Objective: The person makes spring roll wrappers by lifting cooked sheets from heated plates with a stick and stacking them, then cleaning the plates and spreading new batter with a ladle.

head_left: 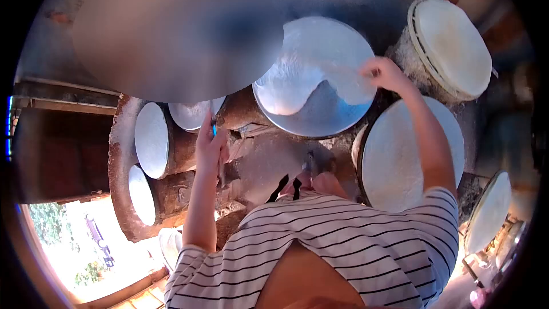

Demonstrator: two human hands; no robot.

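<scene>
Right hand point(382, 72) at upper right, fingers pinched on thin white sheet point(320, 68) – peeled off round steamer top point(314, 80). Left hand point(210, 140) centre-left, fingers closed round a blue-tipped stick point(214, 129) – kept ready.

White-topped drum point(450, 46) at upper right, large white round point(400, 154) beneath it, two small round lids point(151, 140) on the clay stove point(123, 217), striped shirt point(343, 252)

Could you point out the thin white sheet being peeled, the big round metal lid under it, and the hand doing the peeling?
thin white sheet point(297, 74): head view, on its middle, left part.
round metal lid point(326, 117): head view, on its bare grey lower part.
right hand point(382, 73): head view, middle of the hand at the sheet's edge.
</scene>
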